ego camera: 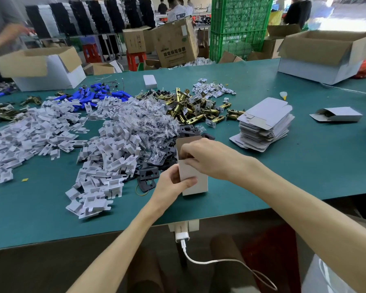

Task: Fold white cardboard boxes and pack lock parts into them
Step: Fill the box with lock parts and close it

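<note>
A small white cardboard box stands upright on the green table near its front edge, top flap open. My left hand grips the box's lower left side. My right hand reaches into the open top with curled fingers; what they hold is hidden. Black lock plates lie just left of the box. Brass latches, bagged screws, white cardboard inserts and blue parts are heaped farther back. A stack of flat box blanks sits to the right.
One folded box lies on its side at the right. Large open cartons stand at the back left and back right. Other people work beyond the table. A white charger and cable hang below the table edge.
</note>
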### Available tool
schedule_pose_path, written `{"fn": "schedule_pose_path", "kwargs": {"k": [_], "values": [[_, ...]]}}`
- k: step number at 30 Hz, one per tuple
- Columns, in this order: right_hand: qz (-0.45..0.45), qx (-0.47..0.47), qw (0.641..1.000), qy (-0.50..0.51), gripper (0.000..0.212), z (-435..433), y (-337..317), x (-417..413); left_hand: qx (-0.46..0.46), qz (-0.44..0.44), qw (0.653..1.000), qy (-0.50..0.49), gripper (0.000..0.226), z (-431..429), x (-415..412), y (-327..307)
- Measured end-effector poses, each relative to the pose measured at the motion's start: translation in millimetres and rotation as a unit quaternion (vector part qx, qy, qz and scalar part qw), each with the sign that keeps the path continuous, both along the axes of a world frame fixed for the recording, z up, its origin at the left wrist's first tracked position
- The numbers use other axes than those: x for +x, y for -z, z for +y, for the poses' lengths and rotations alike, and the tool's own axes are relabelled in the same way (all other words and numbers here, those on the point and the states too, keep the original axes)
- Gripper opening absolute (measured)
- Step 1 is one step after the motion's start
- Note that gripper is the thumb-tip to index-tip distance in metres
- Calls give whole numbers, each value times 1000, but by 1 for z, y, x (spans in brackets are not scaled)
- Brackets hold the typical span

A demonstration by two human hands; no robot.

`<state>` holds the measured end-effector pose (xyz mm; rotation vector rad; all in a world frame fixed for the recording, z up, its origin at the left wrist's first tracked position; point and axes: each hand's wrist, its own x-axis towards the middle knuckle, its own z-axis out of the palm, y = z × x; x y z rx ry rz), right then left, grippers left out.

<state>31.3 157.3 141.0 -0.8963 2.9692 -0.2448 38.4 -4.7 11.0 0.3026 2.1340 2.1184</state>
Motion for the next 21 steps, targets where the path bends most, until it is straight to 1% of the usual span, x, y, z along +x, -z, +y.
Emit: {"fn": "schedule_pose_path", "kwargs": {"k": [2, 4, 8, 14, 16, 18, 21], "values": [[11, -33, 999, 0, 16, 4, 1, 2, -5, -3, 1000, 6, 37, -1, -2, -1], [17, -46, 999, 0, 17, 7, 2, 2, -5, -13, 1000, 9, 39, -3, -4, -2], [27, -59, 998, -9, 17, 8, 6, 1, -25, -20, 999, 26, 41, -4, -7, -2], [34, -61, 997, -12, 19, 3, 7, -4, -71, -15, 995, 67, 36, -10, -23, -12], [36, -64, 997, -12, 20, 2, 9, -6, -70, -17, 996, 59, 34, -7, -23, -10], [39, -61, 997, -15, 22, 1, 13, -6, -79, 0, 996, 33, 31, -5, -20, -2], [85, -76, 993, -28, 27, -7, 21, -1, -131, 44, 990, 8, 18, -5, -24, 9]]}}
